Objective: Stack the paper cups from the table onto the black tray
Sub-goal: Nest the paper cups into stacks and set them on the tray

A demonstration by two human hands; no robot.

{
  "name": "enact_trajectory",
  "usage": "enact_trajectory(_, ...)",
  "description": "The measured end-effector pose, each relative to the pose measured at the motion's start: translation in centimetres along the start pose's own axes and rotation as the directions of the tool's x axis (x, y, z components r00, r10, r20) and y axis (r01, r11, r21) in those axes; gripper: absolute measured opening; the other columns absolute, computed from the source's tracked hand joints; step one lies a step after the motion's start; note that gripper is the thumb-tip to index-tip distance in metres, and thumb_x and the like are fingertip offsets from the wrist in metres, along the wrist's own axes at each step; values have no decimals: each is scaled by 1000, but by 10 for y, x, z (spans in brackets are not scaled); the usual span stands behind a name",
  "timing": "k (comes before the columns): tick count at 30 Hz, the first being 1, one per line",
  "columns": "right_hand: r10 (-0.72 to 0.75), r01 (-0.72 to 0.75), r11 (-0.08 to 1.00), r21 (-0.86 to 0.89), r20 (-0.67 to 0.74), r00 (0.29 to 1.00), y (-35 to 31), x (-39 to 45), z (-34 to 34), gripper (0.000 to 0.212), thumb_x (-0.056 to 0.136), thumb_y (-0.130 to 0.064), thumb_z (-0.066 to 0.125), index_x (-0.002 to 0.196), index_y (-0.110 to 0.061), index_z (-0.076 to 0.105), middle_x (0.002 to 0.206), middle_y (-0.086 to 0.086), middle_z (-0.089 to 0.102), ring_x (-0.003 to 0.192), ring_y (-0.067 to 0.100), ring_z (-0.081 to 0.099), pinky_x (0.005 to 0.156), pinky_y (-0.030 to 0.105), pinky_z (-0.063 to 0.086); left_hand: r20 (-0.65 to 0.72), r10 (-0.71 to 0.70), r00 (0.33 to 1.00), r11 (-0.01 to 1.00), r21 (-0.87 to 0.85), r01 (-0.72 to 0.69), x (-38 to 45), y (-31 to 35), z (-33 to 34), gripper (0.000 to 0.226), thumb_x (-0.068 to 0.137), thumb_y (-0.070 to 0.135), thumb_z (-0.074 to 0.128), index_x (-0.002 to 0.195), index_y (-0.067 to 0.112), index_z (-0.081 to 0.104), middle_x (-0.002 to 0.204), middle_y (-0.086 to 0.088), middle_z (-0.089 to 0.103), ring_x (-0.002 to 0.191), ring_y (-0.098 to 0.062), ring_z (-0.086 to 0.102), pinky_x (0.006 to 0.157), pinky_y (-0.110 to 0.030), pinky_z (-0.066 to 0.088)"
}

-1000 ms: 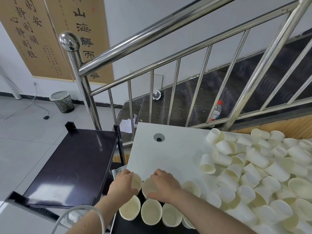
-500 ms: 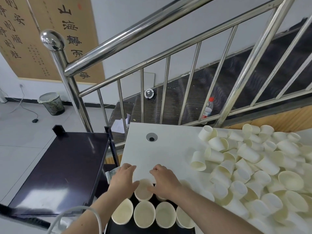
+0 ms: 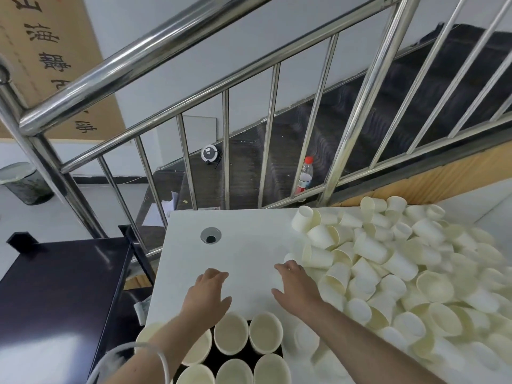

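Several upright cream paper cups (image 3: 230, 334) stand in rows on the black tray (image 3: 250, 358) at the near edge of the white table (image 3: 249, 239). A big loose pile of paper cups (image 3: 388, 261) covers the table's right half, most lying on their sides. My left hand (image 3: 206, 296) hovers over the bare tabletop just beyond the tray, fingers relaxed, holding nothing. My right hand (image 3: 297, 289) is stretched forward with straight fingers, its tips close to the left edge of the pile, and it holds nothing.
A steel stair railing (image 3: 227, 151) runs behind the table, with a plastic bottle (image 3: 304, 176) on the steps beyond. A dark cart top (image 3: 61, 295) stands at the left. The table has a cable hole (image 3: 210, 235). A bin (image 3: 23, 182) sits far left.
Both hands let go of the cups at the tray and moved forward over the table, the right one toward the pile. The view shifted right and down.
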State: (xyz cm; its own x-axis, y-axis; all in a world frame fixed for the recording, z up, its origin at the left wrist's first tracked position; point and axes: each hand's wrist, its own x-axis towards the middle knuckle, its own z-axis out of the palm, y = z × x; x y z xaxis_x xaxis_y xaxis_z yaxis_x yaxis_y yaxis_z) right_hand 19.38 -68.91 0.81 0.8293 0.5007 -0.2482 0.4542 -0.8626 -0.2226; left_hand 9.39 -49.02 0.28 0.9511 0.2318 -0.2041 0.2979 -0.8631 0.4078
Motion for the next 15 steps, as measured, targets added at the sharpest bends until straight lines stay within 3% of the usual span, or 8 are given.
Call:
enact_trajectory(9, 102, -101, 994, -32, 33, 994, 47, 31, 7, 59, 96, -28, 52, 148, -25, 25, 144, 5, 28, 129, 23, 39, 94, 32, 46, 57, 19, 998, 999, -27, -17, 37, 27, 18, 57, 92, 34, 53, 145, 25, 34, 142, 8, 35, 129, -15, 38, 100, -30, 41)
enact_trajectory(15, 126, -125, 992, -18, 70, 990, 62, 51, 16, 49, 94, -11, 49, 140, -24, 38, 140, 5, 33, 115, 24, 53, 89, 30, 46, 80, 9, 997, 999, -43, -5, 56, 38, 25, 57, 92, 34, 53, 145, 25, 34, 143, 7, 35, 129, -15, 38, 101, -30, 40)
